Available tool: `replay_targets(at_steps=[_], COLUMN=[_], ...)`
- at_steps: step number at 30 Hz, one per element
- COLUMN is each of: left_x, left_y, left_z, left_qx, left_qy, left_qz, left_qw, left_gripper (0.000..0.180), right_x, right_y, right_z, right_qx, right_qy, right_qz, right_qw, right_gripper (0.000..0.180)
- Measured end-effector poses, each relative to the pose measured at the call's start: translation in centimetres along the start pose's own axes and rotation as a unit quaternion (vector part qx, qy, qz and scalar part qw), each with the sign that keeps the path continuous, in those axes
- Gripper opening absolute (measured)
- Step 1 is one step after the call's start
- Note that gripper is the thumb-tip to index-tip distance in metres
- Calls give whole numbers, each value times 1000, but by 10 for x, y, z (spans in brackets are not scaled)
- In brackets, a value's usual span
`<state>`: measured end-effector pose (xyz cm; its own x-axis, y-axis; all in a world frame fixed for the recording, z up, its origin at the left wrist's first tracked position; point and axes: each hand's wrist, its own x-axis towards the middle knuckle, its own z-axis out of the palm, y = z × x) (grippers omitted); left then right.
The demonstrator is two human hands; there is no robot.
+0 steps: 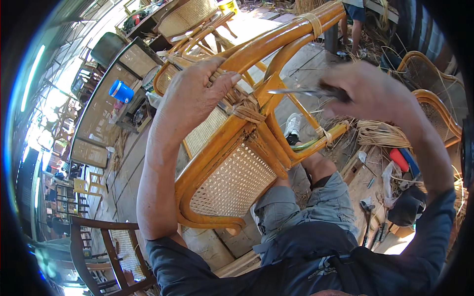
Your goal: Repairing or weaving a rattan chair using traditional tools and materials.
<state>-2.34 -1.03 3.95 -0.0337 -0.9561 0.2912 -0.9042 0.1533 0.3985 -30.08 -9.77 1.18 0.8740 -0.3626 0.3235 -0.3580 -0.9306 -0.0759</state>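
A rattan chair (pixel 269 126) with glossy yellow-brown poles and a woven cane panel (pixel 237 180) lies tilted across my lap. My left hand (pixel 197 86) is closed around a part of its frame, with brown binding strips showing beside the thumb. Those strips wrap the joint (pixel 248 111) just below that hand. To the right of the joint, my right hand (pixel 368 93), smeared by motion, is closed on a pointed metal tool (pixel 291 91) with a dark handle. The tool's tip points left toward the chair and appears apart from it. Its exact kind is too blurred to tell.
Loose rattan strips (pixel 380 134) lie on the right, near a red object (pixel 399 160), a dark cap-like object (pixel 407 209) and a hammer-like tool (pixel 367 209). More chair frames (pixel 429 74) stand at right. A blue bucket (pixel 121 92) is at left. Another person's legs (pixel 353 29) show at the far side.
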Motion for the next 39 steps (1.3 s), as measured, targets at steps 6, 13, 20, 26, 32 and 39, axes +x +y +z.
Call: replay_targets(at_steps=[6,13,20,26,32,39], left_x=[6,6,9,0,1,8], left_y=[5,7,11,19,-15,-8], left_z=[-2,-5,6,0,-22,-11], left_qx=[-13,24,-50,-13,138,229], left_qy=[-23,-40,-19,-16,18,64], left_qz=[3,-28,-18,-60,-126,-13], left_qw=[1000,999,998,998,982,971], left_gripper=[57,47,41,43,47,50], right_x=[46,60,17,-124,-309,-395], right_y=[-5,-2,-8,-20,-87,-143], right_z=[-8,-8,-14,79,236,272], right_qx=[-100,-91,-98,218,218,127], right_qy=[-85,-74,-24,-160,-139,-138], right_qz=[65,-11,21,335,606,695], right_qw=[989,993,995,903,752,694], right_gripper=[31,28,29,39,57,55])
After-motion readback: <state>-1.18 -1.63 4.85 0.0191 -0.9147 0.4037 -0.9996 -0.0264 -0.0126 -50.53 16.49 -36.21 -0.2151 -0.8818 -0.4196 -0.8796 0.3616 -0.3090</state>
